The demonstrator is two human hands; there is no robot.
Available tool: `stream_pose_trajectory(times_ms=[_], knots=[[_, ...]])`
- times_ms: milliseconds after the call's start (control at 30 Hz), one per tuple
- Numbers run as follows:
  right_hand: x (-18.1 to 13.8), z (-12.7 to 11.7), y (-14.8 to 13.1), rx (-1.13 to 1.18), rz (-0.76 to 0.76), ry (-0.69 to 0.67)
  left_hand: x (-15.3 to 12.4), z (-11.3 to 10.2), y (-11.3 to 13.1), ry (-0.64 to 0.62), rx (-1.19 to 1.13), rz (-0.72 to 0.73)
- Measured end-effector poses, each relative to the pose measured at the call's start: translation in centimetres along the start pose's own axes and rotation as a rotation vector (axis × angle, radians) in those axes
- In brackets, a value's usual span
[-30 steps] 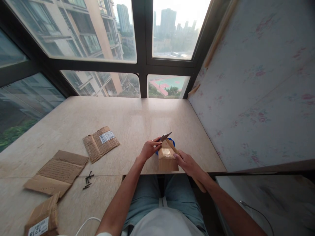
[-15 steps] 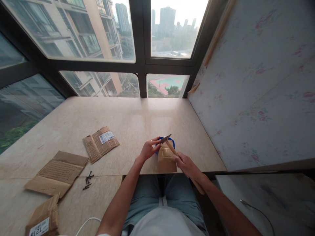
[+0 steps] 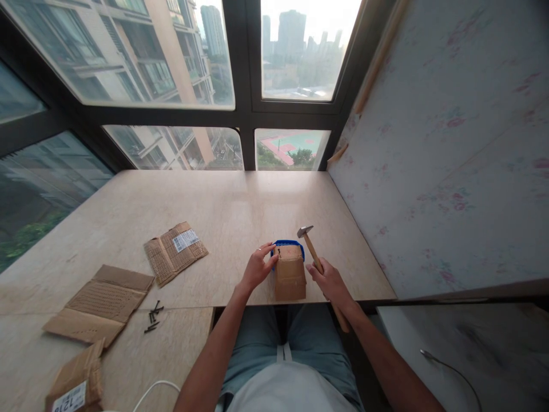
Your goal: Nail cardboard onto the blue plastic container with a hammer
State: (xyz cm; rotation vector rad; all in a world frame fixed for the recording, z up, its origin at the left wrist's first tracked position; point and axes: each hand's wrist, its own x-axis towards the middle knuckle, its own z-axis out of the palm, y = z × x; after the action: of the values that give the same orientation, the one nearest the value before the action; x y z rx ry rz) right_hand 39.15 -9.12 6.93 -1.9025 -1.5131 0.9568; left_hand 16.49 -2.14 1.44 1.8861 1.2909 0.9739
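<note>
At the table's front edge stands a brown cardboard box (image 3: 290,277), with a blue plastic piece (image 3: 288,242) around its far end. A small dark nail or screw (image 3: 278,251) shows at the box's top left. My left hand (image 3: 258,268) grips the box's left side near that nail, thumb and forefinger at the corner by the blue piece. In my right hand (image 3: 330,280), fingers wrapped round the wooden handle, is a hammer (image 3: 314,250). Its metal head is raised to the right of the box, apart from it.
Several dark screws or nails (image 3: 153,316) lie loose on the pale table (image 3: 240,212) to the left. Flattened cardboard pieces (image 3: 100,303) and a labelled cardboard packet (image 3: 75,377) lie beyond them. A white cable (image 3: 150,389) is near the front. The patterned wall (image 3: 429,171) bounds the right side.
The hammer head has moved up and right, off the nail at the box's top. My right hand has shifted slightly right with it. My left hand stays at the box's left side.
</note>
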Motion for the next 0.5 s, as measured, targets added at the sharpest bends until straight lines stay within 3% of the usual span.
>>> stream_pose_trajectory(times_ms=[267, 500], knots=[[1.6, 0.8, 1.1, -0.101, -0.081, -0.002, 0.5, 0.7, 0.7, 0.053, 0.009, 0.001], [1.8, 1.1, 1.0, -0.107, 0.005, -0.079, 1.4, 0.4, 1.0, -0.005, 0.071, 0.016]])
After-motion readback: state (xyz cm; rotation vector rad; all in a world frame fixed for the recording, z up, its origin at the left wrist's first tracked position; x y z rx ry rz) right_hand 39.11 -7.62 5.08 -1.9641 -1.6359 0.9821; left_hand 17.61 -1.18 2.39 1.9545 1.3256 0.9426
